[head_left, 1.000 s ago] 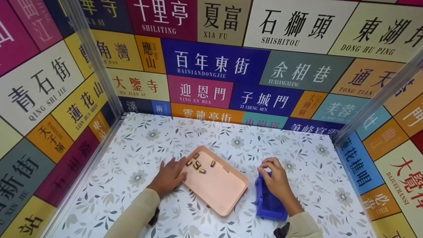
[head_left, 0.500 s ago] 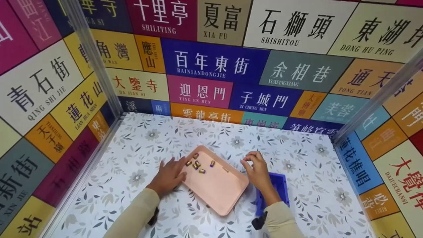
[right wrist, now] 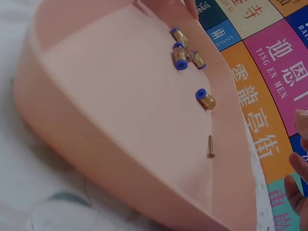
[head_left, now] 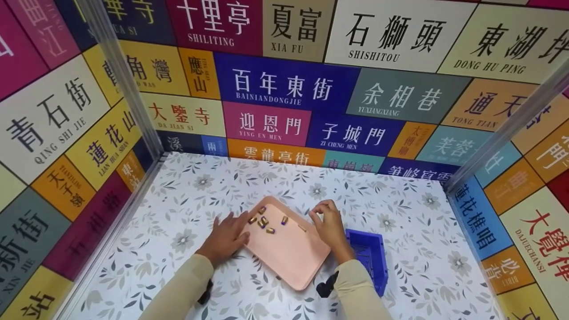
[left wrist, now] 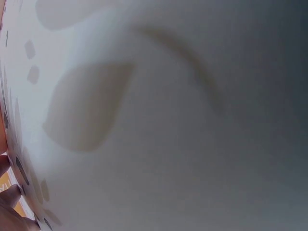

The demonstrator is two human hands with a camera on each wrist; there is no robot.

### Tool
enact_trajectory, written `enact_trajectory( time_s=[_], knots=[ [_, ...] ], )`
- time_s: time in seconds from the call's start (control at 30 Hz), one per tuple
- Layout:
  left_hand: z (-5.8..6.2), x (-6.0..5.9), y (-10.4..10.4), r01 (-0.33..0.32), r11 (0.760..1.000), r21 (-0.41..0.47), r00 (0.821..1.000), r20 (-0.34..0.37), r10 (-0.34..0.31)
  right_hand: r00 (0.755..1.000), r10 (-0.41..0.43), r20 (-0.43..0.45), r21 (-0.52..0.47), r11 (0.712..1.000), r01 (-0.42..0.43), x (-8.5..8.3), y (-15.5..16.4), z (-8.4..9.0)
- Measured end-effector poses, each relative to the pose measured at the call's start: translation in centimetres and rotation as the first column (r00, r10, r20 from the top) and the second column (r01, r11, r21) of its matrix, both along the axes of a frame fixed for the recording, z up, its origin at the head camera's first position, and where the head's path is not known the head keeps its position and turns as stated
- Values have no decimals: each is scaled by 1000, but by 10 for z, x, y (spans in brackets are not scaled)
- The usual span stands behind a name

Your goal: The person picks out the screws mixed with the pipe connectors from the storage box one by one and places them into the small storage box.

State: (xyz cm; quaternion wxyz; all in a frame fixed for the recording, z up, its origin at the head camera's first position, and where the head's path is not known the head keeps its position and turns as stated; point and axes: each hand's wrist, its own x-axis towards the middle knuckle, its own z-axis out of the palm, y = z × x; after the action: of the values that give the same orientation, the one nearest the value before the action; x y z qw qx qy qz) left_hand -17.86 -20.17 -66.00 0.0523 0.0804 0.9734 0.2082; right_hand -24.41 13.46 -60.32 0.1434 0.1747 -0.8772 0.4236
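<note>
A pink tray (head_left: 289,262) lies at an angle on the table. Several brass push-in fittings with blue collars (head_left: 270,230) are scattered toward its far left end. A single screw (right wrist: 211,147) lies inside along the tray's right side. My left hand (head_left: 224,238) rests against the tray's left rim, fingers extended. Above the right rim, close to the screw, hovers my right hand (head_left: 329,224); its fingers are loosely bent and apart in the right wrist view, with nothing seen between them. The left wrist view shows mostly blurred tabletop, with some fingers (left wrist: 12,202) at the lower left.
A blue plastic bin (head_left: 378,253) stands right of the tray, partly behind my right forearm. The floral-patterned tabletop (head_left: 186,284) is bounded by panels printed with colourful place names (head_left: 289,84) at the back and both sides.
My right hand has moved left from over the blue bin to the tray's right rim. The left hand, the tray and the fittings have stayed in place.
</note>
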Motion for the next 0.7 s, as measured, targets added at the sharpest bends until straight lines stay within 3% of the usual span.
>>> enact_trajectory(
  time_s=[0.33,0.6,0.7],
  knots=[
    [-1,6,4,-31,999,18,999,39,30,985,-47,163,93,995,32,1,-17,-16],
    [2,2,6,-39,999,24,999,38,38,981,-102,166,199,978,68,2,-20,-25],
    [3,-1,5,-38,999,26,999,25,37,989,-91,118,207,976,66,0,-20,-25]
  ],
)
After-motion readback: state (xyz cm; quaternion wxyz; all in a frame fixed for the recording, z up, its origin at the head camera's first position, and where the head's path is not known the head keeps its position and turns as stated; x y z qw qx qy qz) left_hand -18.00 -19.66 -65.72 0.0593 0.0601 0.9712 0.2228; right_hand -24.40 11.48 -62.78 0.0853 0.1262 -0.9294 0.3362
